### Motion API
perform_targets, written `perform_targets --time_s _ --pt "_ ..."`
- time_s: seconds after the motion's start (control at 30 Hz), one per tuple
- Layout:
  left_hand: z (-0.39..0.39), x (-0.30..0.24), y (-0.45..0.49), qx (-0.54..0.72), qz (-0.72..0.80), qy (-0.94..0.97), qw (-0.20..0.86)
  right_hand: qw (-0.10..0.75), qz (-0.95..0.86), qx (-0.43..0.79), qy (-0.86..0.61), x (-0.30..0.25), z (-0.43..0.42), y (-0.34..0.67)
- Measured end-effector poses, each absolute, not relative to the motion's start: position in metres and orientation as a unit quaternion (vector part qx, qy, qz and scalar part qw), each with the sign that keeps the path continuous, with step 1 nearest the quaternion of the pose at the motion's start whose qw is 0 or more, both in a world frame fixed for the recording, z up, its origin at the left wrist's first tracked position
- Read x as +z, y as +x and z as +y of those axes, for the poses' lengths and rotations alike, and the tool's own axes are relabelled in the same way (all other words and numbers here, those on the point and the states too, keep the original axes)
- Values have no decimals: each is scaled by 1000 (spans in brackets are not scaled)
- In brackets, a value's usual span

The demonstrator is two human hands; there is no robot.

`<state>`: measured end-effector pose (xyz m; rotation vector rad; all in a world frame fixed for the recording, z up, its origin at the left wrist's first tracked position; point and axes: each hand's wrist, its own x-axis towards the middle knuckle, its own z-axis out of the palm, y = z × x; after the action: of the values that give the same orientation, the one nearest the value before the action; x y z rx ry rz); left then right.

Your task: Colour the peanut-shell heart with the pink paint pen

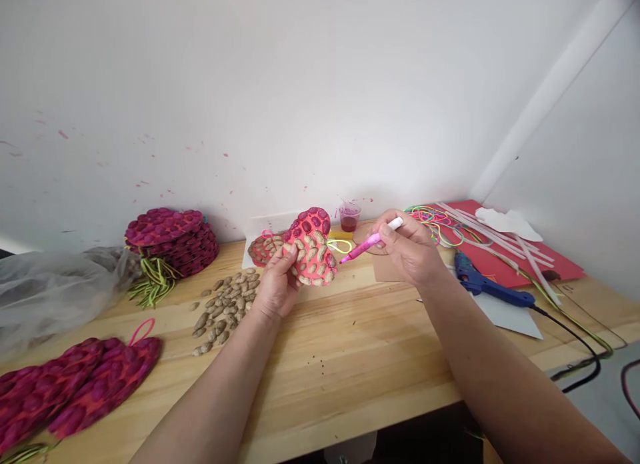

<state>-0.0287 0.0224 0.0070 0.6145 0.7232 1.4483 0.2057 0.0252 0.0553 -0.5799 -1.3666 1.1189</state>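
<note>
My left hand is closed on a pink heart-shaped piece covered with peanut shells, held tilted above the wooden table. Its upper shells are painted dark pink, the lower ones bare. My right hand grips a pink brush or marker whose tip points at the heart's right edge. A yellow-green loop hangs from the heart beside the tip.
Loose peanuts lie left of my hand. Painted hearts are stacked at the back left and lie at the front left. A small cup of red paint, a blue glue gun, cords and sticks on red paper sit right.
</note>
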Motion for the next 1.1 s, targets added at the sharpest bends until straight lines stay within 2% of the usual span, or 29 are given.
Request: perform_targets --time_s 0.37,1.1 --pt "22 2 -28 620 327 302 646 557 -651 451 -250 51 26 204" --pt "18 9 -28 619 338 312 637 573 -633 458 -247 53 23 200"
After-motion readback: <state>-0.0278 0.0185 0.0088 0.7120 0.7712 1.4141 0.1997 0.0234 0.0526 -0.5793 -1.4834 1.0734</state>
